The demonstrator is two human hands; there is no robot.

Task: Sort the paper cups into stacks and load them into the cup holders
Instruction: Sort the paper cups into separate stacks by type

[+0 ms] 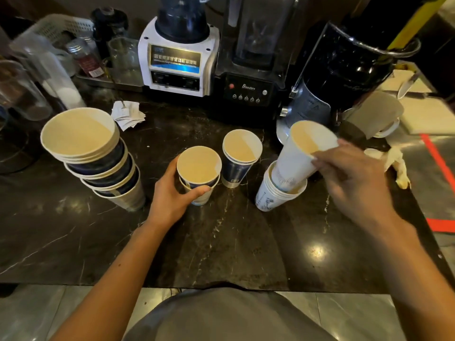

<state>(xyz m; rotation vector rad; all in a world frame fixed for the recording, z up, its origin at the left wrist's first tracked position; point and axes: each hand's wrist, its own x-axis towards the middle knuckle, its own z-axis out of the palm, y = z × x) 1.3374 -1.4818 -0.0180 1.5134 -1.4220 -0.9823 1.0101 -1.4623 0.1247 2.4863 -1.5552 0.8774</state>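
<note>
While the white cup (295,161) sits tilted in the white stack (267,198) near the counter's (234,242) right edge, the right hand (352,183) pinches its rim. The left hand (170,195) curls round a short stack (199,168) mid-counter — a taller stack (103,166) leans towards the left edge.

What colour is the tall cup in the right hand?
White outside, tan inside: the tall paper cup shows best in the head view.

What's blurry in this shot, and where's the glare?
Head view: the right hand and the white cup it pinches are motion-blurred; the left hand, gripping a short cup stack, is sharp; a bright glare spot sits on the dark marble counter; wide-angle distortion bows the counter's near edge.
</note>
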